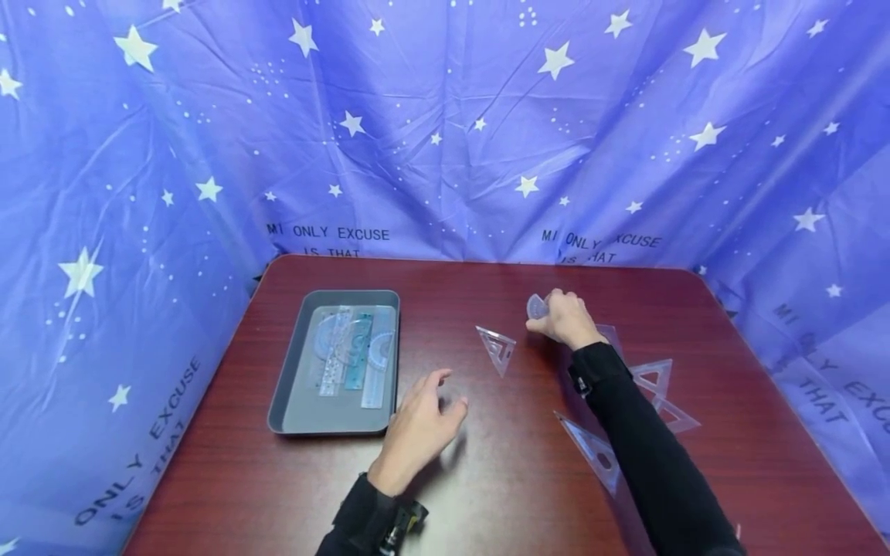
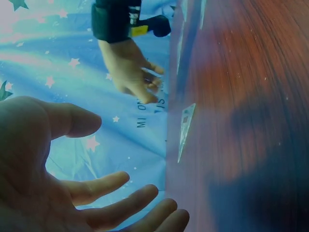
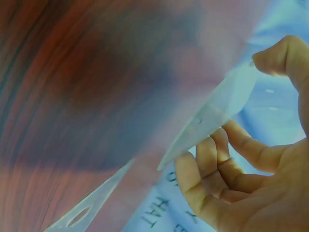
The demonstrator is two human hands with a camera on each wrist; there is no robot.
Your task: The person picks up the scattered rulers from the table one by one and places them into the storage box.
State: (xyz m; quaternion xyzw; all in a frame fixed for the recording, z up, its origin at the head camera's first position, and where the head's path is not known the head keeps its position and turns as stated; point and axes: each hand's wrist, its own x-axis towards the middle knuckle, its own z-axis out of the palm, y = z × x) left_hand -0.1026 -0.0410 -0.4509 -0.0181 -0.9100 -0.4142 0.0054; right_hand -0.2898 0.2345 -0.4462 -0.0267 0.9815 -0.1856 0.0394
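My right hand (image 1: pixel 566 318) pinches a small clear protractor (image 1: pixel 536 306) over the right half of the table. In the right wrist view, the thumb is at one end of the protractor (image 3: pixel 212 113) and the curled fingers hold its other side. My left hand (image 1: pixel 420 421) hovers beside the tray's right front corner, fingers spread and relaxed, with nothing in it. Between the hands lies a small clear set square (image 1: pixel 502 355). The grey tray (image 1: pixel 278 413) on the left holds clear rulers, a teal ruler (image 1: pixel 358 351) and protractors.
Near the right forearm lie more clear set squares: one with a round hole (image 1: pixel 589 452), others overlapping (image 1: pixel 657 378) to the right, and one partly hidden behind the wrist. A blue star-patterned curtain (image 1: pixel 445 170) surrounds the dark red table (image 1: pixel 501 479).
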